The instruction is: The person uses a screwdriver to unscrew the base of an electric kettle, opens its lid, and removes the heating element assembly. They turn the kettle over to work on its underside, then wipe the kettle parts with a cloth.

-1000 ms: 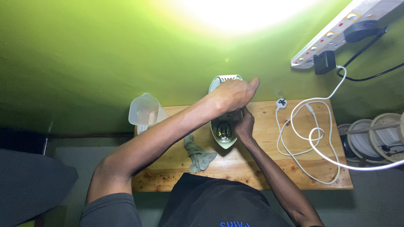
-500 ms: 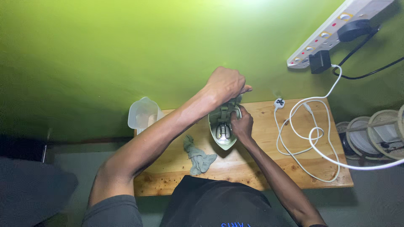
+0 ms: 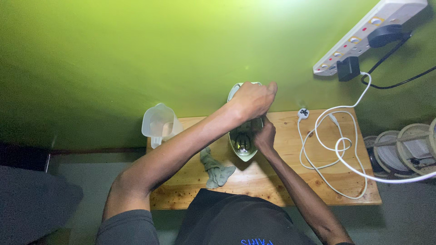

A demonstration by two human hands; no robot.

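Wooden surface (image 3: 281, 181), near edge first: crumpled grey-green cloth (image 3: 216, 169) lies loose just left of the pale green iron (image 3: 243, 144), which stands mid-surface against the green wall (image 3: 136, 54). Right hand (image 3: 265, 137) has its fingers curled against the iron's right side; left hand (image 3: 252, 99) is closed over its top end, fingers wrapped round it. Further out: clear plastic jug (image 3: 159, 123) left, white cable (image 3: 336, 149) coiled right.

A home corner — small wooden table (image 3: 290, 181), green wall (image 3: 136, 54), wall-mounted power strip (image 3: 370, 34).
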